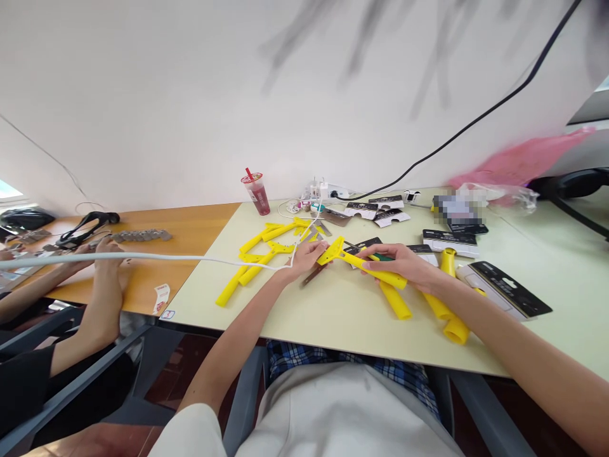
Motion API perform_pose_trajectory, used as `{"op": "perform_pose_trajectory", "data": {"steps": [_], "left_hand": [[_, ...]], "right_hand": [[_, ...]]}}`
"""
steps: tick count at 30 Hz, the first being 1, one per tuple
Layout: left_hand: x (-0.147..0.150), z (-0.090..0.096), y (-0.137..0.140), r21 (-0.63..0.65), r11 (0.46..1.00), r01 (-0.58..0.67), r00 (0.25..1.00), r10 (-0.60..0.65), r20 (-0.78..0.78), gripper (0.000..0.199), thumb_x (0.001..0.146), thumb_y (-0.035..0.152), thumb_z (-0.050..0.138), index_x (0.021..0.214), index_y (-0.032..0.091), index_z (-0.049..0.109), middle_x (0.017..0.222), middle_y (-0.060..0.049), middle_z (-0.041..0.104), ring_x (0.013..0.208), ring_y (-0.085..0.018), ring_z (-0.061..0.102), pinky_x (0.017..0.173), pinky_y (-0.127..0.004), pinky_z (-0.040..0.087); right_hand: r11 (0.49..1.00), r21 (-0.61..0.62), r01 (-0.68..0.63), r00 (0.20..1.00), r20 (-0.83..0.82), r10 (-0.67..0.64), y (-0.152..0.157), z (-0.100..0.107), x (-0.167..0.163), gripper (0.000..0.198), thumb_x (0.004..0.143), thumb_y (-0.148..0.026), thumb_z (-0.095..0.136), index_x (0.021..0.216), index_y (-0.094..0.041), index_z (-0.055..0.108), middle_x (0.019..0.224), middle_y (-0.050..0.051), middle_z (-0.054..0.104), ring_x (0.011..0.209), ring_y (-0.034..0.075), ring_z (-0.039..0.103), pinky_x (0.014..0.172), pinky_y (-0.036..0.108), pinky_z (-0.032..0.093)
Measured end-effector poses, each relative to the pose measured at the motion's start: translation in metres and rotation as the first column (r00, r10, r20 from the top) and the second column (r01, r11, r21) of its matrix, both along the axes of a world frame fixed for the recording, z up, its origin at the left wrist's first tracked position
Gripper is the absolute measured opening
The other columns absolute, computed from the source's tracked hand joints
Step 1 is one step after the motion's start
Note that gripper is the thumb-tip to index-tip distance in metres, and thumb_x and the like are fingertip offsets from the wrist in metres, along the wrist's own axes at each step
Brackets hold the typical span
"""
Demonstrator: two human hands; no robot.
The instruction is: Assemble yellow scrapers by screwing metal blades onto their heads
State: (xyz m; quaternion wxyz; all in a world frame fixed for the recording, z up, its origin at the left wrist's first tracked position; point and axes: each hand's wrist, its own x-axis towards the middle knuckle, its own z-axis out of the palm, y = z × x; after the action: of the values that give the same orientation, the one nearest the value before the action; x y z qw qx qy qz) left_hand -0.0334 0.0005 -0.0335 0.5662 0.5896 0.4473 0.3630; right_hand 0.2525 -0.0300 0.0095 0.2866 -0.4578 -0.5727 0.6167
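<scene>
A yellow scraper (352,259) with a wide flat head and round handle is held slanting over the table between my two hands. My left hand (307,256) is closed at the edge of its head, and a dark flat blade-like strip (313,275) shows just below these fingers. My right hand (399,261) is closed around the handle and also holds a green-handled screwdriver (383,257), whose thin shaft points toward the head. Several more yellow scrapers (257,266) lie left of my left hand. Other yellow handles (394,301) lie beneath and beside my right forearm.
Black-and-white packaging cards (450,242) lie at the back and right. A drink cup (257,193) stands near the wall by a power strip (321,190). A white cable (228,259) crosses in front of the view. At left, a co-worker's hands (108,247) work at the orange table (200,235).
</scene>
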Motion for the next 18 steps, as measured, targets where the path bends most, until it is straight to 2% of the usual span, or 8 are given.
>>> {"op": "perform_pose_trajectory", "data": {"steps": [2, 4, 8, 11, 15, 18], "left_hand": [[-0.002, 0.001, -0.001, -0.018, 0.999, 0.046, 0.997, -0.047, -0.056, 0.057, 0.097, 0.075, 0.064, 0.097, 0.018, 0.067, 0.081, -0.008, 0.073, 0.055, -0.013, 0.059, 0.048, -0.026, 0.044], [-0.004, 0.001, -0.002, -0.025, 0.997, 0.071, 0.994, -0.073, -0.080, 0.055, 0.101, 0.073, 0.059, 0.096, 0.019, 0.064, 0.080, -0.007, 0.072, 0.052, -0.011, 0.054, 0.046, -0.025, 0.039], [-0.010, 0.003, 0.000, -0.054, 0.996, 0.065, 0.995, -0.069, -0.077, 0.049, 0.104, 0.066, 0.058, 0.109, 0.018, 0.068, 0.083, -0.005, 0.069, 0.059, -0.011, 0.054, 0.052, -0.025, 0.039], [-0.012, 0.006, 0.002, -0.077, 0.997, -0.016, 0.998, 0.012, -0.054, 0.047, 0.100, 0.062, 0.068, 0.110, 0.017, 0.073, 0.082, -0.004, 0.063, 0.064, -0.011, 0.051, 0.055, -0.024, 0.037], [-0.013, 0.022, 0.002, -0.118, 0.989, -0.094, 0.980, 0.113, 0.165, 0.045, 0.093, 0.057, 0.077, 0.107, 0.015, 0.076, 0.087, -0.005, 0.060, 0.065, -0.010, 0.043, 0.055, -0.024, 0.033], [-0.015, 0.038, 0.000, -0.133, 0.986, -0.102, 0.912, 0.147, 0.384, 0.033, 0.089, 0.045, 0.078, 0.107, 0.017, 0.075, 0.092, -0.007, 0.062, 0.069, -0.012, 0.045, 0.059, -0.026, 0.038]], "right_hand": [[1.000, 0.005, -0.009, 1.000, 0.007, 0.009, 0.000, 0.000, 0.000, 0.051, 0.066, -0.053, 0.101, 0.105, -0.024, 0.085, 0.107, 0.006, 0.082, 0.078, 0.018, 0.072, 0.076, 0.035, 0.062], [1.000, 0.012, -0.013, 1.000, 0.016, 0.013, 0.000, 0.000, 0.000, 0.051, 0.067, -0.054, 0.100, 0.106, -0.024, 0.085, 0.103, 0.005, 0.081, 0.075, 0.017, 0.071, 0.075, 0.034, 0.062], [1.000, 0.027, -0.005, 1.000, 0.026, 0.005, 0.000, 0.000, 0.000, 0.051, 0.068, -0.055, 0.099, 0.106, -0.025, 0.085, 0.103, 0.004, 0.081, 0.074, 0.017, 0.070, 0.074, 0.034, 0.061], [1.000, 0.027, -0.001, 0.999, 0.032, 0.001, 0.001, 0.000, 0.000, 0.051, 0.066, -0.055, 0.100, 0.104, -0.024, 0.085, 0.104, 0.005, 0.080, 0.076, 0.018, 0.070, 0.074, 0.035, 0.062], [0.998, 0.055, -0.010, 0.999, 0.050, 0.007, 0.001, -0.001, -0.001, 0.050, 0.064, -0.054, 0.100, 0.102, -0.024, 0.086, 0.108, 0.006, 0.080, 0.083, 0.022, 0.072, 0.076, 0.037, 0.063], [0.995, 0.082, -0.053, 0.997, 0.055, 0.049, 0.001, -0.004, 0.000, 0.046, 0.068, -0.055, 0.098, 0.102, -0.026, 0.087, 0.110, 0.006, 0.080, 0.091, 0.025, 0.073, 0.077, 0.038, 0.064]]}}
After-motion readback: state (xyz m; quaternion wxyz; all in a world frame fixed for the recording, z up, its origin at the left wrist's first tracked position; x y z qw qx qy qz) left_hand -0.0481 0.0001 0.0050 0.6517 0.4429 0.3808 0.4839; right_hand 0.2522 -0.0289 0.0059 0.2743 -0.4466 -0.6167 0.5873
